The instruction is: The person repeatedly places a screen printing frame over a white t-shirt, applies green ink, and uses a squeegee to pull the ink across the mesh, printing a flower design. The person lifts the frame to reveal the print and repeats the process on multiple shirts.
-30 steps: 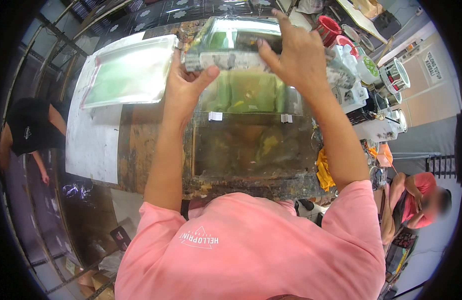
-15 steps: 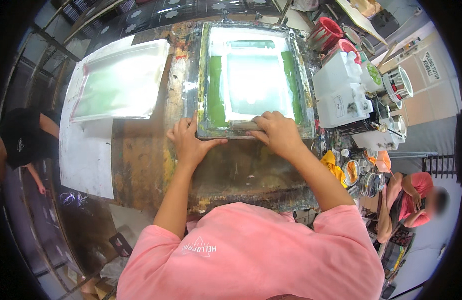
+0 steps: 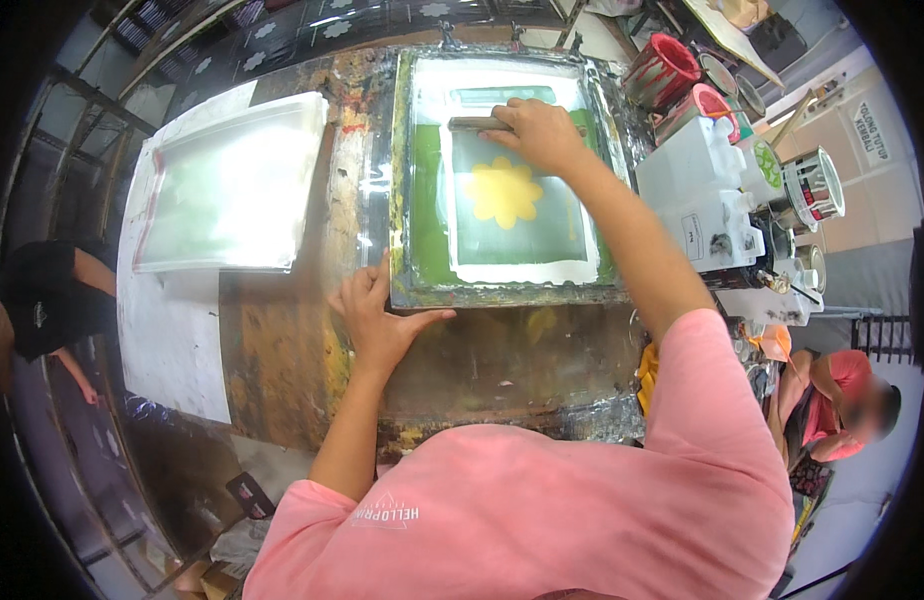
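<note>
A screen printing frame lies on the work table, its mesh green at the sides with white ink smeared round the middle. Through the mesh window a yellow flower shape shows. Near the far end of that window, my right hand is closed round a squeegee, whose blade edge is hidden under it. My left hand rests at the frame's near left corner, thumb stretched along the front edge and forefinger up the side; it braces the corner without wrapping round it.
A stack of clear sheets lies on white board at the left. On the right stand white plastic jugs, red-stained buckets and paint tins. A yellow cloth lies by my right arm. One person sits far right, another stands far left.
My right hand has pushed the squeegee from the near edge to the far end of the mesh. The yellow flower now shows where glare was. My left hand stays at the corner.
</note>
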Demonstrator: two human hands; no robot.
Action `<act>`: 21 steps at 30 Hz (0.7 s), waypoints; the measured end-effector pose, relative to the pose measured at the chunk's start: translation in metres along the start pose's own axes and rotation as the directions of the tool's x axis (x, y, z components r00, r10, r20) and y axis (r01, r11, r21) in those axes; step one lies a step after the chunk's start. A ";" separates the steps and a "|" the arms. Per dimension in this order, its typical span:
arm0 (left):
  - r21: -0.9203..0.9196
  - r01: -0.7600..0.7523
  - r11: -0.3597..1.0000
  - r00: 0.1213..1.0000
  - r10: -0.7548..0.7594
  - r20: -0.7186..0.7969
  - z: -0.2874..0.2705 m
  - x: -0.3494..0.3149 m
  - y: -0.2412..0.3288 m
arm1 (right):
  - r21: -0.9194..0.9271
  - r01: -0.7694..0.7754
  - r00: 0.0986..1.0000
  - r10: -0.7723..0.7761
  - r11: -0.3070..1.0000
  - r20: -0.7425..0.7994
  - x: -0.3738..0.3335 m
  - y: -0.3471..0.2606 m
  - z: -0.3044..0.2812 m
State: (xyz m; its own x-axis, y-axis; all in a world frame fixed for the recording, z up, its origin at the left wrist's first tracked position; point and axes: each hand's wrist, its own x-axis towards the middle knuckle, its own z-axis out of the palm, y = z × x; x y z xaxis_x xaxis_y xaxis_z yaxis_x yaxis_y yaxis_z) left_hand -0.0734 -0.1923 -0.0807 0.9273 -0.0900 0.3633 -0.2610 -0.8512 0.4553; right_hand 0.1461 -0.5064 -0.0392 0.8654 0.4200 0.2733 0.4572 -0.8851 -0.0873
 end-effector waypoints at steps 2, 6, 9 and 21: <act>0.014 -0.037 0.999 0.998 0.037 -0.057 0.001 0.000 0.000 | 0.059 -0.024 0.987 0.014 0.998 0.160 0.022 0.004 -0.020; -0.043 -0.054 0.998 0.996 0.051 -0.072 0.001 0.001 0.001 | 0.034 -0.042 0.981 0.035 0.999 0.189 0.045 0.025 -0.025; -0.103 -0.010 0.995 1.000 0.009 -0.009 0.001 -0.003 -0.002 | -0.041 -0.014 0.999 0.012 0.999 -0.044 0.030 0.024 0.009; -0.096 -0.022 0.995 0.998 0.017 -0.054 0.001 -0.007 0.000 | -0.003 -0.058 0.989 0.058 0.998 0.133 -0.146 -0.117 -0.065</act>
State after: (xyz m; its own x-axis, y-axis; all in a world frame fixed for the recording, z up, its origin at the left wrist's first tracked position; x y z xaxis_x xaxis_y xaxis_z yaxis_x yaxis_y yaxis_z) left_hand -0.0792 -0.1925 -0.0839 0.9069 -0.0763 0.4144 -0.3059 -0.7955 0.5231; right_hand -0.0466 -0.4771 -0.0069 0.9102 0.3906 0.1379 0.4051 -0.9088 -0.0998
